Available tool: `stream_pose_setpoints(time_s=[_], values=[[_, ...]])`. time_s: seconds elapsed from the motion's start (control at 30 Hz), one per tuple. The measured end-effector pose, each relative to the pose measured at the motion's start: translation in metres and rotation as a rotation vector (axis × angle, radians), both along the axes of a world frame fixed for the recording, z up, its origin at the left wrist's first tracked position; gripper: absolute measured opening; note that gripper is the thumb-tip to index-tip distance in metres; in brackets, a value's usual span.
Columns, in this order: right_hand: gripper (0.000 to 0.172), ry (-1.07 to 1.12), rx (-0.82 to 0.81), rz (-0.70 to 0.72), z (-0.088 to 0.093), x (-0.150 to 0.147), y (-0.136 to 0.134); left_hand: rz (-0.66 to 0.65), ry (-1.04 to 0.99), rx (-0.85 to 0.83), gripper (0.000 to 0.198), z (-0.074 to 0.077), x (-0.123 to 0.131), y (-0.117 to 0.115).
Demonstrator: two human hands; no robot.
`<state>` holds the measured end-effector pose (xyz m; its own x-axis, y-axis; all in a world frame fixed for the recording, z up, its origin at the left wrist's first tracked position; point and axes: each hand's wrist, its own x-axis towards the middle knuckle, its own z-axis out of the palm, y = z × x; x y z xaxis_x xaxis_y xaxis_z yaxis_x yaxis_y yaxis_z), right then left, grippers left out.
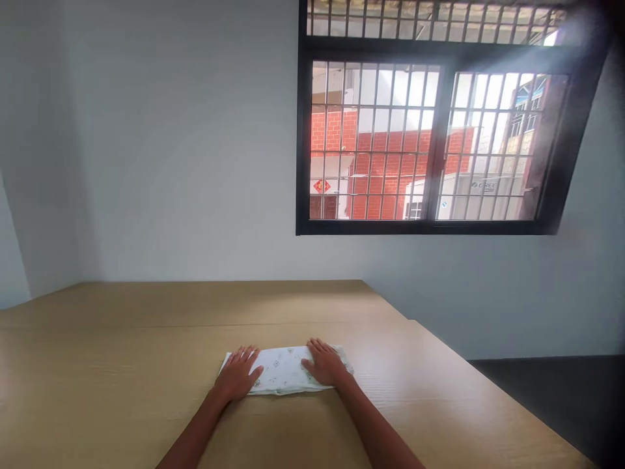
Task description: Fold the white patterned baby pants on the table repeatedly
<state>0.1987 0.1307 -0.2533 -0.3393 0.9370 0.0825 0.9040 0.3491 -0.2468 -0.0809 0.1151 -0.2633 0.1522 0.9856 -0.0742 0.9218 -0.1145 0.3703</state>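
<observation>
A folded white cloth (282,370) with small dark printed motifs lies flat on the wooden table, forming a long rectangle across my front. My left hand (237,374) rests palm down on its left end, fingers stretched forward and thumb out to the side. On the right end lies my right hand (326,362), also flat, with the thumb pointing in toward the middle. The cloth's short ends are partly covered by the hands. Neither hand grips the fabric.
The light wooden table (146,365) has a seam across it behind the cloth. Its right edge slants down toward a dark floor (551,391). A pale wall (185,163) stands behind the table, with a barred, dark-framed window (371,227) at the upper right.
</observation>
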Motion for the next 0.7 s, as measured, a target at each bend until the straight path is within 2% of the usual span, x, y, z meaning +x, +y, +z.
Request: stream_pose_setpoints(time_s=[0.13, 0.23, 0.33, 0.43, 0.57, 0.63, 0.7], values=[[0.053, 0.049, 0.016, -0.049, 0.002, 0.010, 0.005, 0.004, -0.034, -0.022, 0.071, 0.001, -0.005, -0.001], [0.039, 0.038, 0.108, -0.045, 0.003, 0.006, 0.000, 0.007, -0.103, 0.028, 0.066, -0.001, -0.010, 0.001], [0.039, 0.087, 0.147, -0.114, -0.002, -0.006, -0.006, 0.053, -0.154, 0.096, 0.062, -0.006, -0.009, 0.009], [0.040, 0.191, 0.177, -0.037, -0.011, -0.024, -0.006, 0.056, -0.171, 0.132, 0.056, -0.009, 0.013, 0.015], [0.044, 0.335, 0.177, 0.195, -0.021, -0.046, -0.007, -0.121, -0.277, 0.088, 0.055, -0.006, 0.059, 0.010], [0.047, 0.350, 0.150, 0.211, -0.020, -0.048, -0.008, -0.148, -0.286, 0.057, 0.060, -0.004, 0.072, 0.005], [0.050, 0.274, 0.101, 0.186, -0.017, -0.046, -0.010, -0.166, -0.229, 0.023, 0.064, -0.003, 0.073, 0.001]])
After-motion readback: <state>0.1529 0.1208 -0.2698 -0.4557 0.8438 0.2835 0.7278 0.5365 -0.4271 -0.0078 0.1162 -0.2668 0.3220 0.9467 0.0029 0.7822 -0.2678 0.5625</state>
